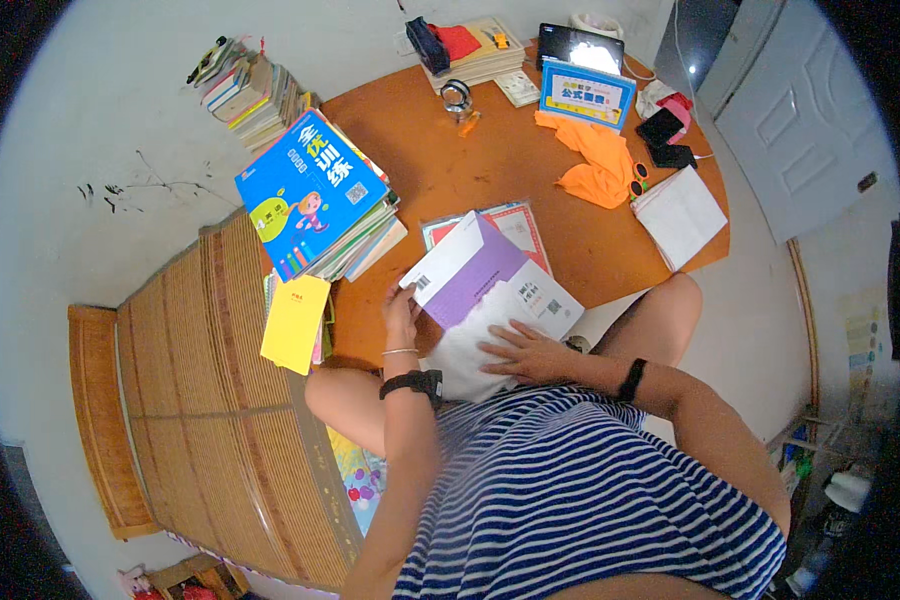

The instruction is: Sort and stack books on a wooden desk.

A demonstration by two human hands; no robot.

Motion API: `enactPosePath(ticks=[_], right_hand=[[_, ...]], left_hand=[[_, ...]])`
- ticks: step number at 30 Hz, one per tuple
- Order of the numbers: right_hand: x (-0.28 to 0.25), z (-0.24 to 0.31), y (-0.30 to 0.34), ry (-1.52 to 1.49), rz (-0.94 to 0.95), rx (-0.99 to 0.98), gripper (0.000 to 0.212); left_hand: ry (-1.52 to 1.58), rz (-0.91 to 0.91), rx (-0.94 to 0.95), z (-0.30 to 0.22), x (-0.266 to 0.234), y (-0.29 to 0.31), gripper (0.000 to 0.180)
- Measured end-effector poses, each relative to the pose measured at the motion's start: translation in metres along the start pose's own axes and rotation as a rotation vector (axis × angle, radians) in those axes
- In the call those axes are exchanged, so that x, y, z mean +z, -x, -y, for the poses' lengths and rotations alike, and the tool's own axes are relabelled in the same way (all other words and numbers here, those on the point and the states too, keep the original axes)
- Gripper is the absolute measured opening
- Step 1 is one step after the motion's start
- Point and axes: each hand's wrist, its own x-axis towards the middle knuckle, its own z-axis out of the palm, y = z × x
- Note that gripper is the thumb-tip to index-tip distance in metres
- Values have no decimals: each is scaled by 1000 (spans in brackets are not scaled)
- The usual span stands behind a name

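Note:
A purple and white book [482, 262] lies tilted at the table's near edge, in front of my body. My left hand [401, 312] grips its left edge, fingers curled at the white margin. Over the book's near part and my lap is a crumpled white cloth [467, 352]. My right hand [532, 352] rests on that cloth with its fingers spread and flat. Beneath the book's far side, a red-bordered sheet [519, 228] and other thin booklets stick out. The cloth hides the book's lower left part.
Left on the brown table [430, 150] stands a tall book stack topped by a blue book [310, 195], with a yellow booklet [296, 322] nearer me. To the right are an orange cloth [595, 160], a white paper stack [680, 215] and a blue desk calendar [587, 95].

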Motion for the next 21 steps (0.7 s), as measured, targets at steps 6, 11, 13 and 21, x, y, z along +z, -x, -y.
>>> enactPosePath(ticks=[6,11,13,21], right_hand=[[-18,-50,52,26,95,86,67],[1,-79,69,-185,-250,682,66],[-13,-67,57,-232,-236,759,62],[-12,-61,75,-325,-382,756,51]], left_hand=[[-105,-25,61,4,-7,-2,30],[-1389,168,835,-17,41,79,62],[-1515,374,972,5,37,98,72],[-2008,588,1006,46,55,161,67]])
